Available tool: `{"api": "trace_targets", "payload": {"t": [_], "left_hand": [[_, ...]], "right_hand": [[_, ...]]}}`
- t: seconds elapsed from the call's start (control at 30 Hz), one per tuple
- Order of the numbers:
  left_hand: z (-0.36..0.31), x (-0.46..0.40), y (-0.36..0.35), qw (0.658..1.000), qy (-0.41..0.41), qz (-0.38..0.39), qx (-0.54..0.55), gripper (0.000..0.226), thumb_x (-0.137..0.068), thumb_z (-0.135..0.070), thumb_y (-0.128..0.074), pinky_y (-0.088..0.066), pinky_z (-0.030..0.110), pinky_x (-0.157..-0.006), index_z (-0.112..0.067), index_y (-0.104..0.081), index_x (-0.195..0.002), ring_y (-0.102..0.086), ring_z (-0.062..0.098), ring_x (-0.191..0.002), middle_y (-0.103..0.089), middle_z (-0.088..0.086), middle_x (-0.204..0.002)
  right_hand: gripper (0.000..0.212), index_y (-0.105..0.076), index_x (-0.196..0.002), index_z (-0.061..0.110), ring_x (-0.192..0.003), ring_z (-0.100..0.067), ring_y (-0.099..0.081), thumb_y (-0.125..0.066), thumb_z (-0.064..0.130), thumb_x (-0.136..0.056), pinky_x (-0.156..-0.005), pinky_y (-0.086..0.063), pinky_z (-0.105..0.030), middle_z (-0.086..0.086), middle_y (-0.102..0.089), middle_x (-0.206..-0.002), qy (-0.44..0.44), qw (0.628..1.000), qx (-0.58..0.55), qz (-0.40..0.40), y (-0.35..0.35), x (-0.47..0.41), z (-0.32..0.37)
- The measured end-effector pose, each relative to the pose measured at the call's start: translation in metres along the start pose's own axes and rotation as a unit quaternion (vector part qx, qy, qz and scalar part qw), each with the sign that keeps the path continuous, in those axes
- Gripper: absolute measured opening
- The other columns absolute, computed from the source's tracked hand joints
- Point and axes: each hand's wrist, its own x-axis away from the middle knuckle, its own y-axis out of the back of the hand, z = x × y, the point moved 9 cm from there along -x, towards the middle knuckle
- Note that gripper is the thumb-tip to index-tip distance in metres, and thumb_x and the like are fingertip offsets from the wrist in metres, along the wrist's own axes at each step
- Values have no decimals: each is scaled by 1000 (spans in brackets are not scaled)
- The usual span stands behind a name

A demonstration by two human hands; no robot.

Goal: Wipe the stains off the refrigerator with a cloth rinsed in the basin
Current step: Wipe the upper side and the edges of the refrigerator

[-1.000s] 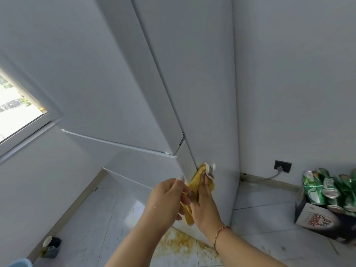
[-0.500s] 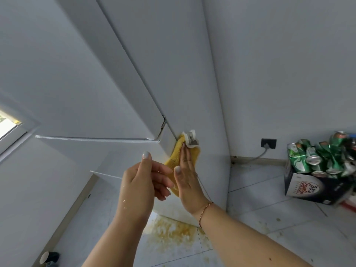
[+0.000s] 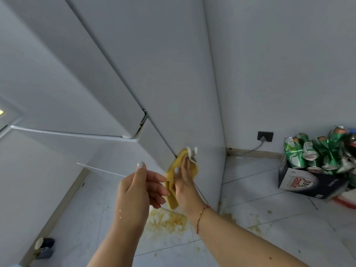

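- Head view, nearest first: left hand [image 3: 139, 191] hangs free in front of the fridge, fingers loosely spread, index finger up, holding nothing; pale flecks on the wrist.
- Right hand [image 3: 185, 180] lies flat, palm pressing the soft yellow cleaning cloth [image 3: 174, 177] against the lower side panel of the pale grey refrigerator [image 3: 154, 74], just beside the door edge.
- Cloth reads limp, light, likely damp: one tail droops below the palm, white label [image 3: 192, 153] sticks up past the fingertips.
- Handling call: no pinch needed; broad palm pressure keeps it bunched. Smooth panel probably slippery, so cloth may slide out.
- Below: brownish stain on the white floor tiles [image 3: 166, 221].
- Further back, right: cardboard box of crushed green cans [image 3: 316, 164], black wall socket [image 3: 265, 136].
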Motion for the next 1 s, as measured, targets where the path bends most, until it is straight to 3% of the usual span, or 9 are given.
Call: {"api": "trace_targets", "payload": {"t": [0.17,0.3,0.4,0.47,0.57,0.67,0.83,0.9,1.0], "left_hand": [[1,-3,-6,1000,-8,-17,4,60,-103,-33,-31,-41,24,-40,7,-67,-76,-52,28,-47,-61,24,-58],[1,-4,-2,999,-18,-47,-17,57,-103,-32,-32,-44,28,-44,1,-70,-77,-55,28,-50,-64,22,-61],[3,1,4,987,-78,-92,-106,49,-102,-39,-35,-48,32,-52,-13,-72,-81,-62,21,-57,-68,7,-65],[0,9,1,946,-166,-128,-246,45,-95,-50,-34,-47,27,-57,-25,-70,-84,-62,10,-65,-66,-7,-71],[10,17,-25,851,-276,-118,-430,39,-93,-41,-35,-39,17,-63,-24,-70,-95,-51,8,-80,-57,-14,-87],[45,12,-44,828,-288,-112,-469,39,-91,-38,-41,-41,26,-68,-19,-71,-106,-43,9,-84,-53,-6,-90],[85,0,-57,793,-238,-114,-549,45,-96,-46,-29,-38,30,-70,-28,-57,-127,-45,14,-77,-50,-1,-91],[86,5,-52,807,-254,-142,-514,45,-98,-47,-25,-39,31,-69,-28,-54,-128,-42,12,-78,-49,-1,-90],[80,13,-45,808,-285,-163,-489,41,-99,-45,-26,-41,33,-67,-28,-51,-127,-37,8,-80,-48,-2,-91]], "right_hand": [[63,18,-133,61,-141,6,14,-16,76,-81,-113,-7,-18,40,27,-142,129,990,48,5,-4,2,36],[75,18,-136,57,-135,17,16,-11,85,-73,-102,-5,-3,37,28,-145,89,995,44,23,-2,1,-3],[83,19,-135,56,-134,18,9,-12,90,-67,-101,-9,-4,31,26,-148,31,999,28,23,0,-1,-41],[80,19,-135,51,-133,19,8,-16,86,-72,-96,-7,4,26,26,-149,-3,999,23,28,2,-3,-66],[59,19,-136,39,-130,15,7,-23,50,-96,-91,-4,10,22,20,-149,-56,997,17,45,6,-6,-96],[61,18,-144,31,-132,8,3,-25,36,-101,-107,-9,-10,19,15,-150,-73,995,16,62,10,-16,-128],[67,16,-149,33,-146,-20,-10,-22,52,-97,-117,-18,-48,3,4,-160,-193,978,-20,76,16,-19,-187],[73,17,-147,38,-146,-14,-10,-19,65,-89,-118,-20,-40,7,8,-160,-160,984,-26,74,11,-13,-174],[88,16,-143,46,-134,18,-5,-16,87,-71,-107,-22,-7,22,15,-153,-27,998,-20,51,2,-2,-118]]}}
